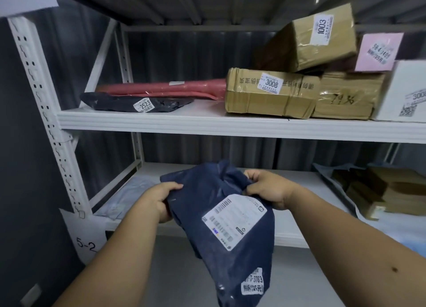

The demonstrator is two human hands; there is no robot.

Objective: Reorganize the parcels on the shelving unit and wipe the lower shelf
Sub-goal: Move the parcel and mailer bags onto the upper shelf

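While both hands grip it, the navy bag (pixel 221 214) hangs in the lower centre of the frame, in front of the lower shelf (pixel 288 235) and clear of its surface. The left hand (pixel 161 199) clamps the bag's left edge, thumb on top and fingers hidden behind the plastic. The right hand (pixel 268 187) pinches the bunched upper right corner. A white shipping label (pixel 232 220) faces the camera at mid-bag; a smaller sticker reading 3703 (pixel 252 281) sits near the bottom end.

On the lower shelf, a pale folded item (pixel 124 198) lies at the left, behind the left forearm. A stack of brown boxes (pixel 378 191) occupies the right end.

The upper shelf (pixel 184 122) crosses the middle of the frame. At its left lies a flat black bag (pixel 129 101) tagged 2523, with a red bag (pixel 166 89) just behind it. To the right sits a taped carton (pixel 269 97) tagged 3008. A box (pixel 322 37) tagged 1003 rests tilted above that carton. Further right are a second brown carton (pixel 345 99), a pink box (pixel 378 52) and, at the frame's right edge, a white box (pixel 403 92).

The white perforated post (pixel 41 94) runs down the left side. A paper tag marked 5-2 (pixel 86 237) hangs at its lower end.
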